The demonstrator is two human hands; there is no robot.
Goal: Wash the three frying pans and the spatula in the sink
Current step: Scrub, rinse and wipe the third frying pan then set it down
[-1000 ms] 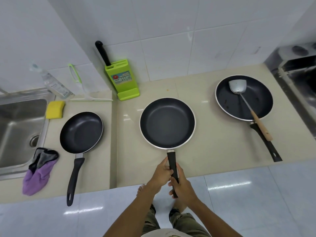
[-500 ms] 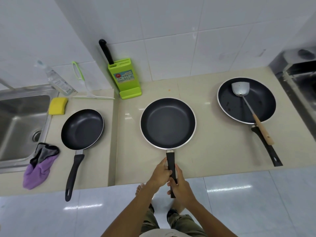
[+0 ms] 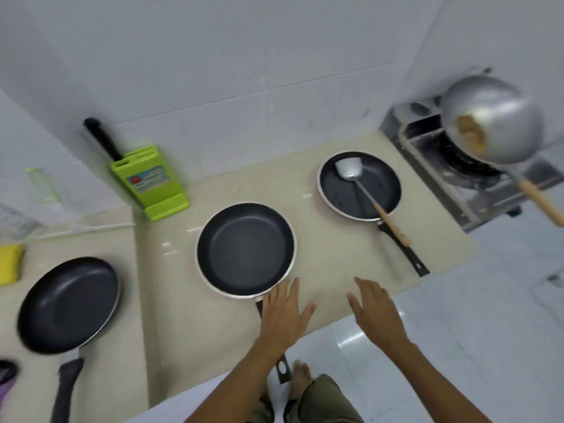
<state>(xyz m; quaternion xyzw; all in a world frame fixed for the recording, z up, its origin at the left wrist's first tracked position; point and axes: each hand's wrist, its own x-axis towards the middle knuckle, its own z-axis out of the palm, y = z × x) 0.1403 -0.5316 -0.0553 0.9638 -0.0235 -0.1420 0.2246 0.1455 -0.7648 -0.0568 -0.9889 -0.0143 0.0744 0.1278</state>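
Handle of the middle pan (image 3: 245,250) is partly hiding under the left hand (image 3: 285,312). Three pans (image 3: 67,303) and one spatula (image 3: 364,193) are showing; left and right hand (image 3: 377,309) grips are spreading open, empty.

- We're looking at a white tiled wall (image 3: 274,71) right across the back, grout lines faint, and it turns a corner at the left.
- Below it runs a pale beige tabletop (image 3: 329,254), glossy, with small glints of light.
- Over at the right end, a steel gas stove (image 3: 433,166) sits just beside the tabletop.
- Down front, the floor (image 3: 488,331) is glossy white tile, catching a bright reflection.
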